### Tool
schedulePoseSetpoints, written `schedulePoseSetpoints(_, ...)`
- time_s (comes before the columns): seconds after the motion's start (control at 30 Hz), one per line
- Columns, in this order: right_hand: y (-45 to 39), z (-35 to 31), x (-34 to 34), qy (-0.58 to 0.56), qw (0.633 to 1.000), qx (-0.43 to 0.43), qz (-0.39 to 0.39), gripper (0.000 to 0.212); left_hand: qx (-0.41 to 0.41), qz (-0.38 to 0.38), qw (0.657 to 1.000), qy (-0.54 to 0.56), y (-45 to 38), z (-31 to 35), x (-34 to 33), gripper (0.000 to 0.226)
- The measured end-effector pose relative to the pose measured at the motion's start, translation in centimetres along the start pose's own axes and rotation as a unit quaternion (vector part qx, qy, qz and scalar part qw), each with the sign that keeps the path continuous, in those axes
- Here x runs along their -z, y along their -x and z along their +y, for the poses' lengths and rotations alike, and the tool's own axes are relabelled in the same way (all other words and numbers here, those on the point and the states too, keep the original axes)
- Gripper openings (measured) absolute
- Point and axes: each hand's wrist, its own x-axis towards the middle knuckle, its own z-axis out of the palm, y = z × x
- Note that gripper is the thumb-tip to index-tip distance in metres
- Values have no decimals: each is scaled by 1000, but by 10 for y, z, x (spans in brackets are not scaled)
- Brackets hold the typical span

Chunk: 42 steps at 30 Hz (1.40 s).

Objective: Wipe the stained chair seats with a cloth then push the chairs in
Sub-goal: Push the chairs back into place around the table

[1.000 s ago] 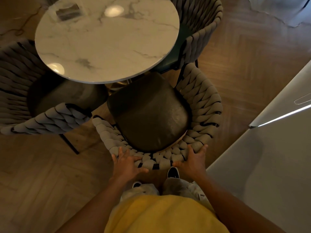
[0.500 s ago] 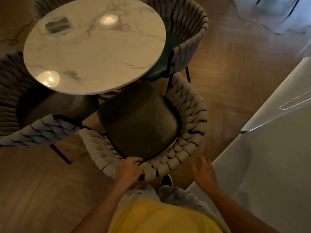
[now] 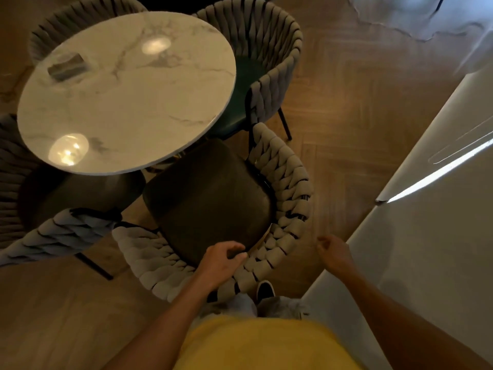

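A chair with a braided grey backrest (image 3: 290,198) and a dark leather seat (image 3: 210,198) stands right in front of me, its seat front tucked under the round marble table (image 3: 125,92). My left hand (image 3: 221,263) grips the top of the backrest, fingers curled over the rim toward the seat. My right hand (image 3: 333,252) hangs free to the right of the chair, off the backrest, fingers loosely curled and holding nothing. No cloth is in view.
Three more braided chairs ring the table: one at left (image 3: 61,233), one at far right (image 3: 266,65) with a green seat, one behind (image 3: 80,20). A small dark object (image 3: 68,66) lies on the table. A white counter (image 3: 432,236) stands close on my right. The floor is wood.
My right hand came off the backrest and drew away to the right. My left hand shifted from resting flat to gripping the rim. The chair sits slightly further under the table.
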Motion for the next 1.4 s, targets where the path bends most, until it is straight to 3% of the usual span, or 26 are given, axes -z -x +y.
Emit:
schedulePoseSetpoints(0.27, -64, -10, 30, -26, 999, -17, 42, 18, -2, -38, 999, 7, -32, 32, -11, 29)
schedulePoseSetpoints(0.57, -204, -7, 101, 26, 996, 4, -88, 23, 112, 6, 989, 98, -141, 122, -41, 26)
schedulePoseSetpoints(0.67, -245, -18, 136, 77, 987, 35, -140, 23, 169, 31, 973, 154, -170, 159, -53, 25)
schedulePoseSetpoints(0.87, -321, -61, 181, 147, 962, 118, -195, 25, 206, 85, 949, 222, -197, 218, -71, 32)
schedulePoseSetpoints(1.07, -354, -127, 185, 152, 949, 169, -218, 20, 218, 138, 939, 226, -208, 225, -66, 30)
schedulePoseSetpoints(1.23, -368, -186, 181, 156, 935, 252, -196, 28, 218, 164, 936, 222, -231, 223, -53, 39)
schedulePoseSetpoints(1.4, -395, -246, 178, 208, 890, 340, -220, 29, 276, 205, 908, 239, -276, 233, -38, 57)
